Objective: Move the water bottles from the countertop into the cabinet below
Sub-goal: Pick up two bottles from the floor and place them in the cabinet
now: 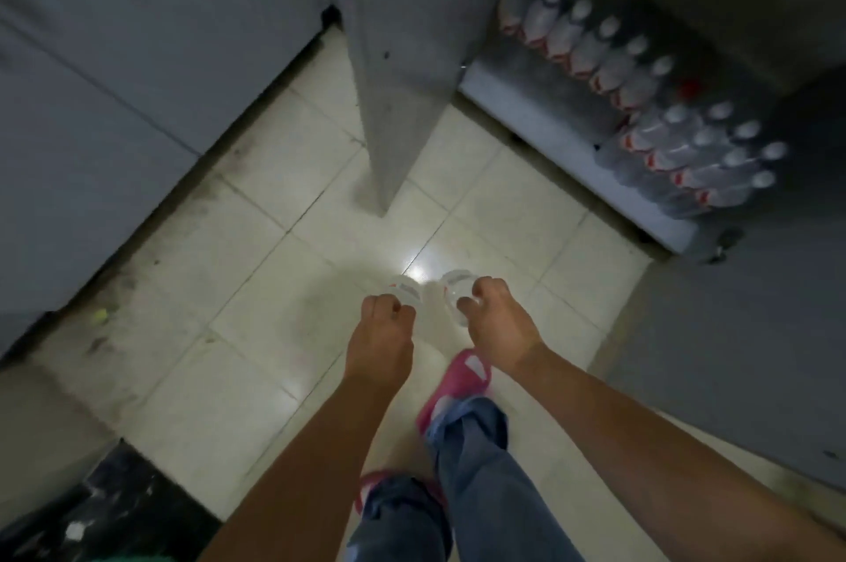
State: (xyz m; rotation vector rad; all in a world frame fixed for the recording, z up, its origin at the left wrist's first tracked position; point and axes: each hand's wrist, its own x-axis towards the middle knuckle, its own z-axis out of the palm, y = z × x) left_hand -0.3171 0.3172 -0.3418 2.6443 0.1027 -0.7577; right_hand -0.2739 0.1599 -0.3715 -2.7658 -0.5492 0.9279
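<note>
My left hand [382, 328] and right hand [496, 316] each grip one clear bottle [407, 286], [458, 293] by the neck: full-looking, likely heavy, smooth, stiff; rows [641, 85] line the cabinet floor's [526, 103] back edge.

My two bottles [439, 293] are clear. The stored bottles [641, 103] wear white caps and red-and-white labels. Cabinet door [398, 80] is grey, floor tiles [256, 286] cream, my shoes [458, 383] pink, jeans [476, 470] blue.

The cabinet shelf [540, 103] carries rows of upright water bottles [609, 67].
</note>
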